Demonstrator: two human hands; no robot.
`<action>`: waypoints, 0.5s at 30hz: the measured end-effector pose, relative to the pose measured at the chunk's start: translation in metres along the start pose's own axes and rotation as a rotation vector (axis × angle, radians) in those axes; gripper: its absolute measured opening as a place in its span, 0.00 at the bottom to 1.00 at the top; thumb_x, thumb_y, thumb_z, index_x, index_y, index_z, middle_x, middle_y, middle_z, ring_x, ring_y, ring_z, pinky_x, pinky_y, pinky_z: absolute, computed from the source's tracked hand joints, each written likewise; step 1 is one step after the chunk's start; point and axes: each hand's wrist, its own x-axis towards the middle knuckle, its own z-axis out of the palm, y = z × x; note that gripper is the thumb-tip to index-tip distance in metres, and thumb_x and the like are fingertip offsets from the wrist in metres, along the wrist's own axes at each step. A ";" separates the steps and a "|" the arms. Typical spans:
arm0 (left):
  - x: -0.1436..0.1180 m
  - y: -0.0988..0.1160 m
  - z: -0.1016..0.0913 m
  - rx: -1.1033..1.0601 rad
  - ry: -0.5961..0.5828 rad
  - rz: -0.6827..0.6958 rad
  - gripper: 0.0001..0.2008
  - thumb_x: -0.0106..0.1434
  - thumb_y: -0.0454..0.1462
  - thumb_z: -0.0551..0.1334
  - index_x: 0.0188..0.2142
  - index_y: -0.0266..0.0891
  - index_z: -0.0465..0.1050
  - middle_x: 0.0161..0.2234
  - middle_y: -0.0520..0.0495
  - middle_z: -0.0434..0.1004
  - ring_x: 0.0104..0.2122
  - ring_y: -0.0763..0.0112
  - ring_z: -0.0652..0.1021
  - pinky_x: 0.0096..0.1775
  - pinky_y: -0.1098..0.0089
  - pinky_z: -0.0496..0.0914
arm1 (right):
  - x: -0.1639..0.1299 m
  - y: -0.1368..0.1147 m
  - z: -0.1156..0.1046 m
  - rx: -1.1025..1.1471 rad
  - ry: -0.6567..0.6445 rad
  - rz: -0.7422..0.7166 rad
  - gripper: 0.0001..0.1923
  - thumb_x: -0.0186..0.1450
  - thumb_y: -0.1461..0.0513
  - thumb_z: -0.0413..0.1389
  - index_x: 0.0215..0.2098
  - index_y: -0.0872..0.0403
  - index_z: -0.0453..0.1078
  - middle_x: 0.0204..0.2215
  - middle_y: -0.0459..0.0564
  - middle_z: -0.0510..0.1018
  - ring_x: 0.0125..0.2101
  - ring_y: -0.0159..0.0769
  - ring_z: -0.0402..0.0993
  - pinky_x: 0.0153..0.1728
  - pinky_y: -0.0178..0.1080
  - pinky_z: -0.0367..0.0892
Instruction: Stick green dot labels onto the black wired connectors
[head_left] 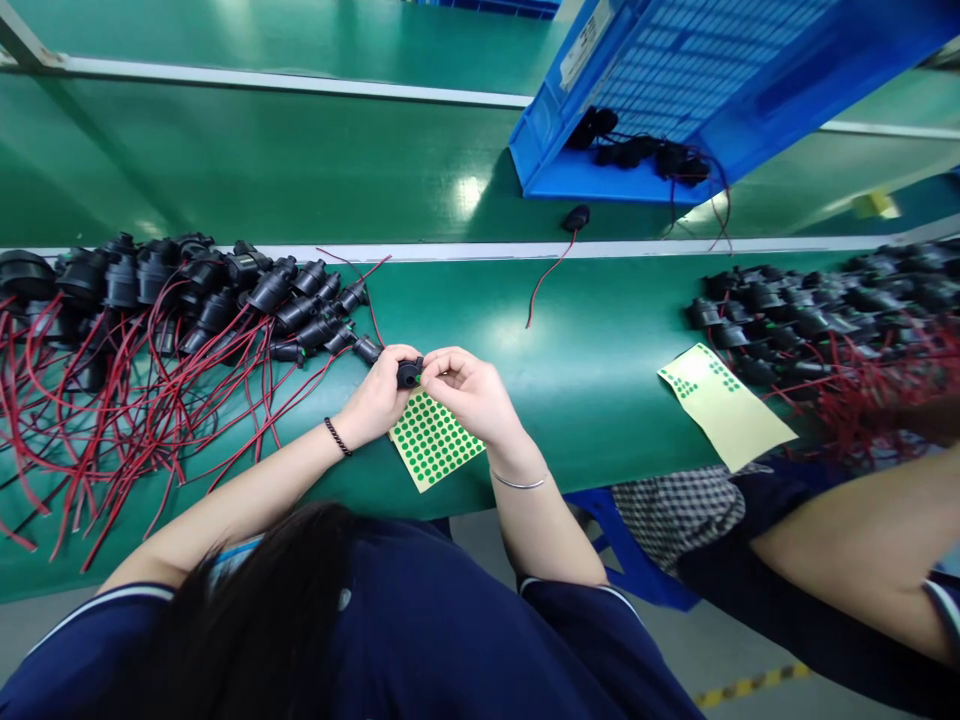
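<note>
My left hand (384,398) is closed round a black cylindrical part (408,374), with a dark round opening facing me. Right beside it, my right hand (469,392) is closed in a pinch, thumb and forefinger against the part's right side. A speck of green shows at those fingertips, apparently a round green sticker (418,379). Beneath both hands lies a pale yellow sheet of green dot stickers (439,440), its upper edge partly hidden by them. A heap of similar black parts with red wires (217,300) spreads to the left of my left hand.
A blue crate (547,150) holding several black parts stands at the back right. One black part (576,218) with a red wire lies before it. At right are another heap (810,310), a partly used sticker sheet (727,410) and a co-worker's arm (862,530).
</note>
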 end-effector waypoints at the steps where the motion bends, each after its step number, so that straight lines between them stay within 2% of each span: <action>1: 0.000 0.000 0.000 0.000 -0.001 0.002 0.17 0.64 0.28 0.57 0.51 0.40 0.58 0.48 0.40 0.71 0.50 0.63 0.76 0.51 0.57 0.74 | 0.000 0.000 0.001 -0.009 0.007 -0.005 0.04 0.57 0.61 0.62 0.27 0.53 0.73 0.40 0.51 0.77 0.37 0.34 0.76 0.39 0.40 0.75; 8: 0.001 0.000 -0.001 0.024 -0.009 0.009 0.20 0.62 0.26 0.57 0.51 0.41 0.58 0.49 0.41 0.71 0.51 0.64 0.76 0.52 0.56 0.74 | -0.001 -0.003 0.003 -0.075 0.041 -0.040 0.02 0.57 0.63 0.60 0.27 0.53 0.72 0.39 0.51 0.78 0.38 0.35 0.77 0.40 0.41 0.77; 15: 0.000 0.001 0.000 0.039 0.026 0.024 0.18 0.63 0.27 0.56 0.51 0.41 0.58 0.48 0.41 0.71 0.50 0.64 0.76 0.52 0.57 0.74 | -0.001 -0.003 0.006 -0.136 0.075 -0.071 0.02 0.55 0.65 0.60 0.27 0.52 0.71 0.36 0.50 0.78 0.36 0.35 0.78 0.40 0.41 0.78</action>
